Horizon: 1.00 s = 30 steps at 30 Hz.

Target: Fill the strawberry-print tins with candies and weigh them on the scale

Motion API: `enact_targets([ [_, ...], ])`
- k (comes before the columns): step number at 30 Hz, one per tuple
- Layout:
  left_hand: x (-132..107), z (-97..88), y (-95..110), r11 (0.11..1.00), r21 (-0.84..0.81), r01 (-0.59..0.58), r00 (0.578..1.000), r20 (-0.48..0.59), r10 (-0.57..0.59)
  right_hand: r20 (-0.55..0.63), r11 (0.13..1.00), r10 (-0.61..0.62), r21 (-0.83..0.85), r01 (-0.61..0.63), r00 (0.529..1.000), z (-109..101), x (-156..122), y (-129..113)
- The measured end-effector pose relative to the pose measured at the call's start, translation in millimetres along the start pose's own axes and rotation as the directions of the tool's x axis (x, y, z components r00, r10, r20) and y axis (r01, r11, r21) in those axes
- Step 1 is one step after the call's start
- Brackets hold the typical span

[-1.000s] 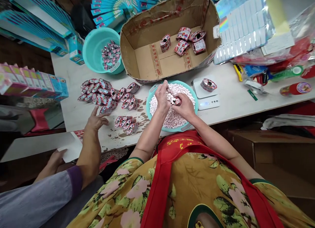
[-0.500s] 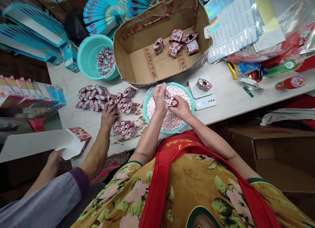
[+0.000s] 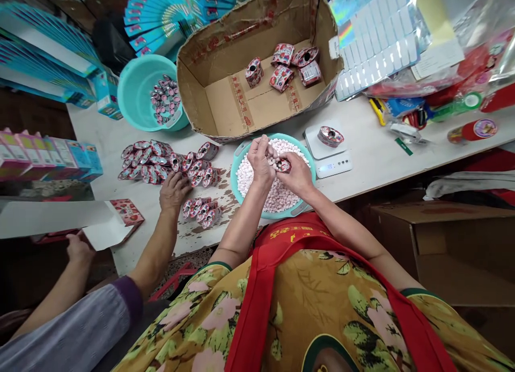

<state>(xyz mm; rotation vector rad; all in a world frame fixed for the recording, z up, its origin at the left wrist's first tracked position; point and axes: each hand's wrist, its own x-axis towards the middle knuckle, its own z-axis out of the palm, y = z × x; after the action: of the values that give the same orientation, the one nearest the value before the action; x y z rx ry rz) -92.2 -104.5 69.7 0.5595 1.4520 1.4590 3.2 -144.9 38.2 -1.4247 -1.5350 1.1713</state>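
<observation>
My left hand [image 3: 260, 160] is closed around some of the small pale pink candies [image 3: 272, 158], close to the mouth of a little container. That red-patterned candy container [image 3: 284, 166] is gripped in my right hand [image 3: 298, 173]. Both hands are over a turquoise basin [image 3: 234, 173] full of loose pale pink candies [image 3: 281, 198]. To the right of the basin stands a small white scale [image 3: 319, 144] with another patterned container [image 3: 330, 136] on it. Further left, a co-worker's hand [image 3: 174, 191] touches a group of the same containers [image 3: 147, 160].
Behind the basin is a cardboard box [image 3: 219, 104] with several containers inside. A turquoise bowl [image 3: 132, 101] at the back left holds small round caps. The co-worker's other hand [image 3: 79, 248] is at a white open carton [image 3: 107, 235]. Sticker sheets [image 3: 374, 45] lie at the back right.
My left hand's fingers have shifted slightly at the container's mouth, with fewer candies showing between the hands. The co-worker's carton is a little higher. The whole view has shifted slightly.
</observation>
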Motion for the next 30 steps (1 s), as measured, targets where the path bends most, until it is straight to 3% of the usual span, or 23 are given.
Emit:
enact_targets([
  [4,-4,-1.0,6,0.998,-0.015,0.063,0.991,0.117,-0.061,0.032,0.982,0.090,0.165,-0.094,0.995,2,2,5],
  [7,-3,-0.3,9,0.995,-0.028,0.094,0.984,0.152,-0.088,0.030,0.957,0.086,0.275,-0.091,0.996,3,4,9],
  [13,0,6.6,2,0.998,-0.028,0.065,0.992,0.106,-0.061,0.034,0.969,0.042,0.242,-0.049,0.999,1,6,12],
  [17,-6,8.0,1,0.991,0.045,0.128,0.968,0.210,-0.134,0.043,0.962,0.104,0.250,-0.112,0.994,-4,4,16],
  [20,-10,8.0,3,0.994,-0.005,0.111,0.963,0.247,-0.106,0.041,0.940,0.127,0.314,-0.133,0.991,-4,5,20],
  [22,-7,6.2,4,0.996,-0.022,0.086,0.970,0.232,-0.078,0.067,0.907,0.152,0.388,-0.166,0.986,-5,4,24],
  [25,12,-4.7,-2,0.998,0.057,-0.038,0.996,0.077,0.033,0.109,0.832,0.183,0.513,-0.213,0.977,-14,1,33],
  [27,26,-17.9,-13,0.948,0.279,-0.155,0.988,0.058,0.144,0.025,0.806,0.224,0.557,-0.200,0.974,-26,-4,41],
  [28,31,-25.2,-20,0.876,0.434,-0.211,0.977,0.132,0.169,-0.041,0.808,0.250,0.559,-0.185,0.967,-32,-6,46],
  [30,33,-38.3,-35,0.627,0.701,-0.340,0.930,0.348,0.115,-0.150,0.829,0.282,0.536,-0.162,0.948,-44,-10,55],
])
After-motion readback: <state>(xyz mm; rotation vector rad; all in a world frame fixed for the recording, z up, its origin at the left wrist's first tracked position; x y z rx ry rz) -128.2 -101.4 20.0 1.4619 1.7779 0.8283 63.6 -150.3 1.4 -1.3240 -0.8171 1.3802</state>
